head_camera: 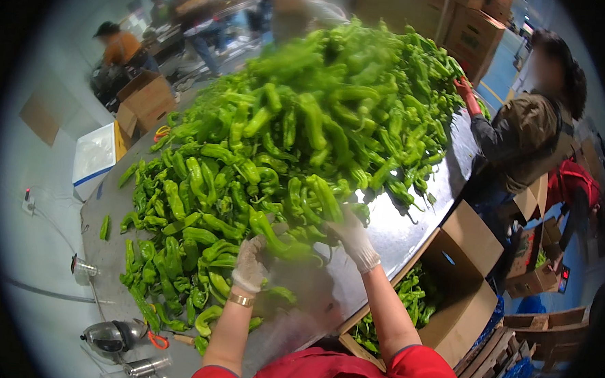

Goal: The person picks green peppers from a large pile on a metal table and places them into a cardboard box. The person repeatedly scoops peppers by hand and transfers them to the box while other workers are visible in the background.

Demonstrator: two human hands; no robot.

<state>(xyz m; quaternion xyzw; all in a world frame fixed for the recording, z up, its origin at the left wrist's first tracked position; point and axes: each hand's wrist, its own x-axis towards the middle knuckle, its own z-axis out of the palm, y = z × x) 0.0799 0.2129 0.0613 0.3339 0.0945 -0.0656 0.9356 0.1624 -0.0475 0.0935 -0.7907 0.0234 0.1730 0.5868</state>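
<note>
A large heap of long green peppers [311, 122] covers much of the metal table [322, 298] before me. My left hand [251, 265], in a knitted work glove, is at the near edge of the heap with its fingers around a green pepper [281, 243]. My right hand [353, 240], gloved in white, reaches in from the other side. It touches peppers at the edge of the heap; its fingertips are blurred and partly hidden. An open cardboard box [460, 315] with peppers inside stands to the right, beside my right forearm.
At the table's right side a co-worker [526, 124] reaches into the heap. A white foam box [96, 152] stands at the left. A metal kettle [107, 337] and orange-handled scissors [157, 340] lie at the lower left. Wooden pallets [494, 353] are at the lower right.
</note>
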